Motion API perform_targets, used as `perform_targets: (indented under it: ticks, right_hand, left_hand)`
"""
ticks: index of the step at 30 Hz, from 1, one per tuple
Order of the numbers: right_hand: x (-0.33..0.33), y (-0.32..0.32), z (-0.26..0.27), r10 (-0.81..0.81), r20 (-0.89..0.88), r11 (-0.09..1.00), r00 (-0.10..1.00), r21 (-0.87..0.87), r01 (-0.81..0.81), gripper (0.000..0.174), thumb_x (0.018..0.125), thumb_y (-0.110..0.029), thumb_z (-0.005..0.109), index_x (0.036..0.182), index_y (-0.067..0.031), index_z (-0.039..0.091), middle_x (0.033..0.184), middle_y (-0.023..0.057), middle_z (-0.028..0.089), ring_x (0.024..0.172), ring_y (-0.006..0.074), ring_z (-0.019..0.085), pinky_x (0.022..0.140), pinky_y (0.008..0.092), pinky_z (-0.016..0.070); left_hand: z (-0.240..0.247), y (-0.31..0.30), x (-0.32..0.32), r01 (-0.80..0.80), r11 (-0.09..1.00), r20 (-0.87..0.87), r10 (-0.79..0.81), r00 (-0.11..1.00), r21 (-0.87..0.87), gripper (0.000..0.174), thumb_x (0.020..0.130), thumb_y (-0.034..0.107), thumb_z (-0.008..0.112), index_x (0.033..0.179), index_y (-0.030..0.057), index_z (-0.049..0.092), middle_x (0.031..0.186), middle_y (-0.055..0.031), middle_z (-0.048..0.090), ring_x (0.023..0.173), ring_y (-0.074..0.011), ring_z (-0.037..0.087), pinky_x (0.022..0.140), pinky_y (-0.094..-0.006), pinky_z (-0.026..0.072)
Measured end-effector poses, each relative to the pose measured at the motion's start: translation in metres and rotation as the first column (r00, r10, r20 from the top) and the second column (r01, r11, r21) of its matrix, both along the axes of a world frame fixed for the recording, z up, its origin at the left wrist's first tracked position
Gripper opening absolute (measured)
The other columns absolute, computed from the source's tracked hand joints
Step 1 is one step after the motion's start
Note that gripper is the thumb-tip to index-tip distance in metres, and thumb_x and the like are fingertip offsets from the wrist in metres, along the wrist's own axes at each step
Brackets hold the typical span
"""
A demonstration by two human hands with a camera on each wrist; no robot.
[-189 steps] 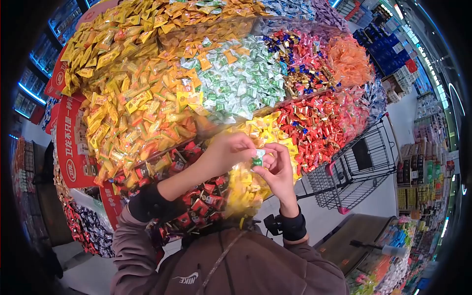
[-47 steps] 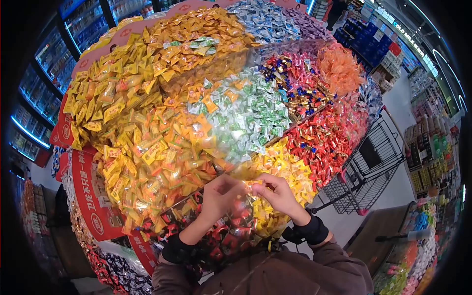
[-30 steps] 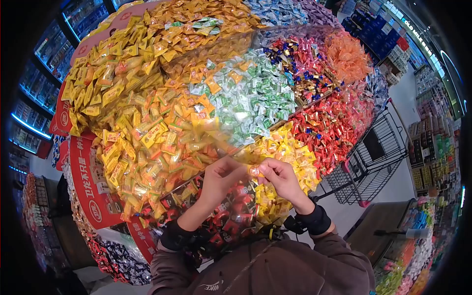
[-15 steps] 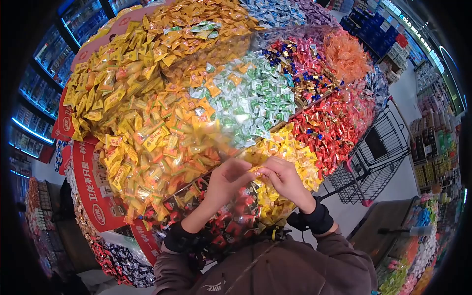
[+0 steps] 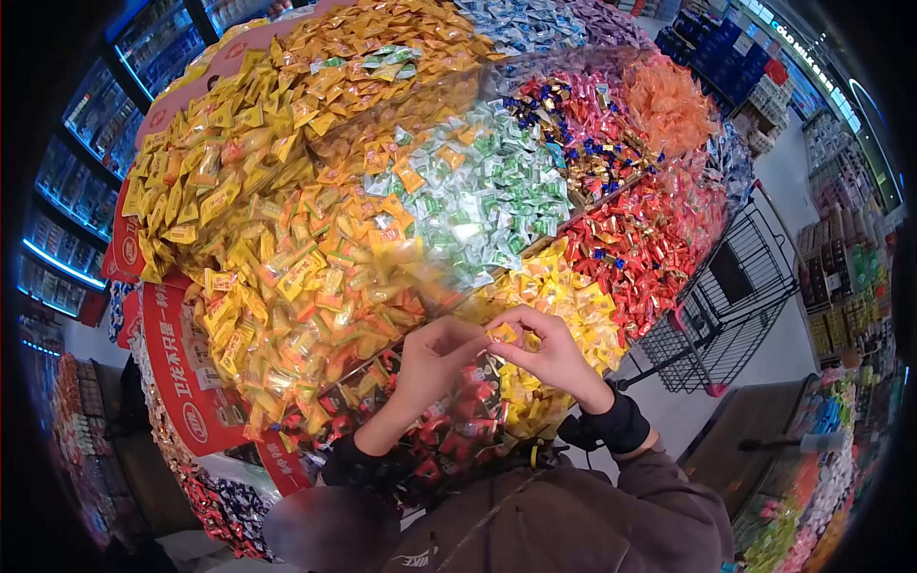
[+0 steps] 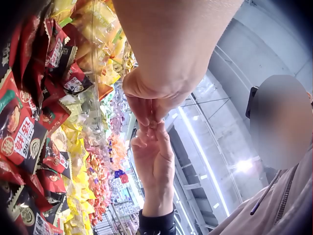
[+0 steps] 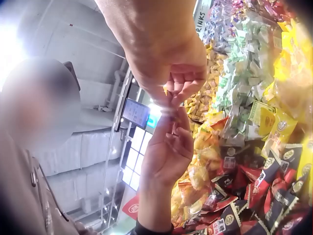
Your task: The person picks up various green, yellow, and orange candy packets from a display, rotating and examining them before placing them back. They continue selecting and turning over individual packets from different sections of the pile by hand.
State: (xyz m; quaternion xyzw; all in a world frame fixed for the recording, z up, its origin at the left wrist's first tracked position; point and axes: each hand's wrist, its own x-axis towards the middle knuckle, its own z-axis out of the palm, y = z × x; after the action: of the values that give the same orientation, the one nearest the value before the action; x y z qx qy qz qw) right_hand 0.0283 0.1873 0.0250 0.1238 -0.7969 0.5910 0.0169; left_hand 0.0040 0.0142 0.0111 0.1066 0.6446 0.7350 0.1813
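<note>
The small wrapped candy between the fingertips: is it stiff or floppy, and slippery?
Probably light: fingertip pinches of the left hand and right hand hold the candy. Its glossy wrapper likely feels slippery; the thin ends probably flop.

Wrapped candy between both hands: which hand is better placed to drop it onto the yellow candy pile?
Likely right: right hand pinches the candy over the yellow candy pile; left hand is over red packets.
</note>
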Motion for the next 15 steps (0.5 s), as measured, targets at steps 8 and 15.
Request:
perform_targets:
  ticks: [8,15]
  right_hand:
    - [-0.019,0.004,0.001,0.114,-0.088,0.991,0.990,-0.053,-0.119,0.016,0.073,-0.008,0.066,0.088,-0.0048,0.059,0.074,0.0003,0.051,0.064,0.0088,0.045,0.054,0.0213,0.0360]
    - [-0.047,0.007,0.028,0.212,-0.113,0.976,0.971,0.070,-0.205,0.012,0.073,-0.008,0.065,0.083,-0.0022,0.060,0.088,0.0048,0.054,0.081,0.0129,0.050,0.066,0.0240,0.0401]
  left_hand:
    - [-0.006,0.000,-0.004,-0.050,0.999,-0.001,0.050,0.999,0.002,0.007,0.079,-0.001,0.057,0.085,-0.0022,0.054,0.082,-0.0059,0.060,0.068,-0.0078,0.056,0.062,-0.0190,0.0446]
    - [0.001,-0.003,-0.007,-0.117,0.988,0.029,0.115,0.993,0.106,0.008,0.081,0.000,0.055,0.088,-0.0003,0.051,0.090,-0.0049,0.056,0.084,-0.0092,0.053,0.073,-0.0218,0.0424]
